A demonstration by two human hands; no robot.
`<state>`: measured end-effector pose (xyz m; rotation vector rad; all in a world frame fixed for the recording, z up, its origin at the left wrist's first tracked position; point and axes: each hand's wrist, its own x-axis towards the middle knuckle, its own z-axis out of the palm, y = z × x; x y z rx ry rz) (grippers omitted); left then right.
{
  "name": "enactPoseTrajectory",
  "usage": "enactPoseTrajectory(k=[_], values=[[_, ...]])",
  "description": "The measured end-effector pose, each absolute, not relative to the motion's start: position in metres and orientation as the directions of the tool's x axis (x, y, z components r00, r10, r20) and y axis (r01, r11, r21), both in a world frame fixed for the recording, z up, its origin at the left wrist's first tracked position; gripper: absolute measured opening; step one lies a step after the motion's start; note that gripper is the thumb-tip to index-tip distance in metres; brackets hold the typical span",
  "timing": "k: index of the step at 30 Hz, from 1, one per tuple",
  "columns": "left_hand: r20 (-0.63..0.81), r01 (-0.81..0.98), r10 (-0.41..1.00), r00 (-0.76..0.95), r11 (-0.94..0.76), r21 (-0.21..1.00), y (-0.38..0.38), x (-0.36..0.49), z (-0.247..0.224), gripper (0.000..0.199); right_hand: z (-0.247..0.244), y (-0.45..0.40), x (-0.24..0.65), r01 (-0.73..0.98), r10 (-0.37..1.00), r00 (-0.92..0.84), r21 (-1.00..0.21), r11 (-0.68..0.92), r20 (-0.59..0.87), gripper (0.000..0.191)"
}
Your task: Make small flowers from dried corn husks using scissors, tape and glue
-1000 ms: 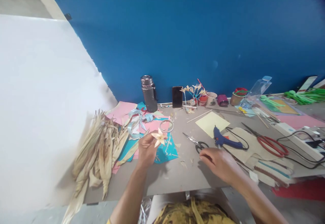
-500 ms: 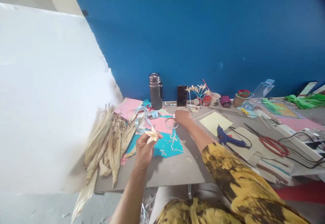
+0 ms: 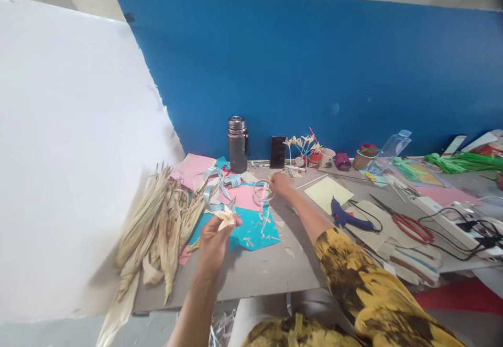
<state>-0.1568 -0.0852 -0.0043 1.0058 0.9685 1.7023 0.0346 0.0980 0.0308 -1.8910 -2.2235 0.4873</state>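
Observation:
A pale husk flower (image 3: 225, 217) is pinched in the fingertips of my left hand (image 3: 214, 237), above the near left part of a blue sheet (image 3: 251, 231). My right hand (image 3: 281, 184) is closed at the right edge of a roll of tape (image 3: 255, 192); its fingertips are too small to show clearly what they grip. Pink paper (image 3: 243, 198) lies under the roll. Light blue ribbon (image 3: 208, 192) curls behind my left hand. Small pale scraps are scattered over the blue sheet.
Dried husks (image 3: 165, 231) are heaped at left. A flask (image 3: 238, 145), phone (image 3: 277, 152) and standing husk flowers (image 3: 302, 142) are at the back. To the right lie a blue glue gun (image 3: 351, 219), red-handled scissors (image 3: 412, 226) and a power strip (image 3: 448, 221) with cables.
The view has shifted slightly. My left hand still holds the flower, and my right hand stays by the tape roll with little visible movement.

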Motion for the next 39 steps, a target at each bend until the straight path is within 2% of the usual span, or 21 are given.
enactPoseTrajectory(k=[4,8,12,14,18,21,24,26,29,31,33,36,38,39], values=[[0.145,-0.386,0.948,-0.283,-0.251,0.888,-0.082,-0.156,-0.003,0.017,0.048,0.085,0.051,0.8,0.976,-0.204,-0.56,0.214,0.08,0.015],[0.103,-0.413,0.964,-0.245,-0.2,0.888,-0.072,-0.138,0.006,0.021,0.057,0.054,0.065,0.618,0.948,-0.245,-0.72,0.314,0.203,0.016],[0.149,-0.457,0.985,-0.091,-0.174,0.872,-0.066,-0.112,0.017,0.029,0.062,0.018,0.076,0.353,0.94,-0.206,-0.875,0.33,0.271,0.017],[0.129,-0.49,0.991,-0.036,-0.13,0.862,-0.065,-0.101,0.021,0.031,0.065,0.003,0.081,0.262,0.939,-0.182,-0.907,0.331,0.29,0.018],[0.067,-0.614,0.997,-0.027,-0.069,0.787,-0.066,-0.088,0.026,0.027,0.07,-0.018,0.095,0.189,0.931,-0.212,-0.922,0.337,0.297,0.022],[0.062,-0.711,0.997,-0.042,-0.074,0.699,-0.07,-0.085,0.033,0.028,0.066,-0.024,0.108,0.13,0.943,-0.258,-0.96,0.248,0.209,0.027],[0.073,-0.726,0.997,-0.038,-0.078,0.684,-0.075,-0.084,0.04,0.028,0.059,-0.029,0.12,0.33,0.949,-0.299,-0.922,0.203,0.102,0.034],[0.067,-0.728,0.997,-0.025,-0.064,0.683,-0.078,-0.083,0.043,0.027,0.058,-0.033,0.125,0.363,0.947,-0.306,-0.907,0.215,0.102,0.032],[0.04,-0.744,0.999,-0.022,-0.043,0.667,-0.079,-0.08,0.041,0.027,0.062,-0.041,0.128,0.099,0.929,-0.337,-0.976,0.195,0.152,0.03],[0.02,-0.73,1.0,-0.01,-0.02,0.683,-0.08,-0.077,0.038,0.028,0.066,-0.045,0.127,0.032,0.916,-0.347,-0.973,0.229,0.204,0.033],[0.005,-0.703,1.0,0.005,0.0,0.711,-0.081,-0.073,0.033,0.029,0.066,-0.048,0.124,0.134,0.898,-0.3,-0.918,0.374,0.322,0.027],[-0.014,-0.707,1.0,0.007,0.014,0.708,-0.081,-0.064,0.028,0.028,0.058,-0.051,0.119,0.33,0.816,-0.188,-0.748,0.576,0.546,0.019],[-0.037,-0.743,0.999,0.018,0.037,0.668,-0.079,-0.057,0.026,0.025,0.049,-0.05,0.118,0.388,0.791,-0.108,-0.707,0.591,0.602,0.024],[-0.049,-0.761,0.998,0.028,0.053,0.646,-0.078,-0.055,0.027,0.024,0.046,-0.049,0.119,0.392,0.81,-0.06,-0.733,0.556,0.583,0.026]])
